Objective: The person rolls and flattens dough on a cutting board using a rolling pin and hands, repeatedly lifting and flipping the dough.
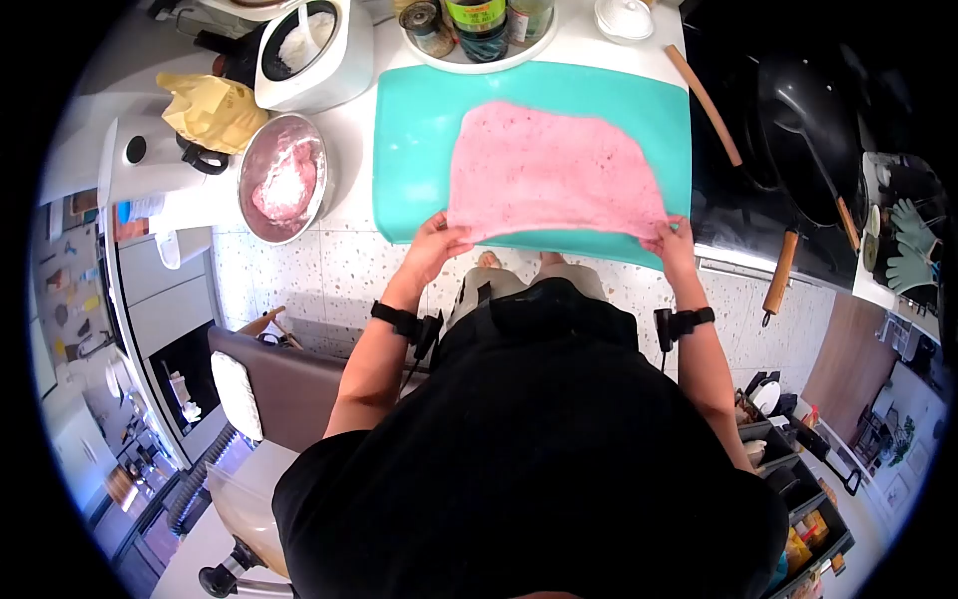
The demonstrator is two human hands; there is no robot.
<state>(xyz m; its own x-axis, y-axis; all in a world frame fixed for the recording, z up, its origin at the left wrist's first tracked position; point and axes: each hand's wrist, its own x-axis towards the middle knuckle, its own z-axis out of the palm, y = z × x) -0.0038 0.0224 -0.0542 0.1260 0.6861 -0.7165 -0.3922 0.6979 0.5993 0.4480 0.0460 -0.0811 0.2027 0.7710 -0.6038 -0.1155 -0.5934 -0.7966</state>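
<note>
the pink dough [554, 170] lies as a broad, flat sheet on the turquoise mat [414, 130], straight ahead of me. my left hand [439, 245] pinches its near left corner between thumb and fingers, and my right hand [674, 243] pinches its near right corner, so the near edge runs between my two hands, bowing slightly. most of the sheet stretches away from me on the far side of my hands; i cannot tell how much of the near edge is lifted off the mat. bare mat shows to the left of the sheet, beyond it, and in a narrow strip to the right.

left of the mat, on the white table [349, 195], sits a metal bowl [258, 160] with more pink dough and white powder in it. farther off stands a white pot [339, 60] holding white powder and a scoop [307, 28], with a yellow bag [215, 110] to its left. a round tray [479, 67] of jars [477, 25] stands right at the far edge of the mat, crowding that side. at the far right is a small white dish [626, 20]. a wooden stick [704, 105] lies right of the mat, by the black stove [733, 195], and a dark wok [813, 110] sits beyond it.
</note>
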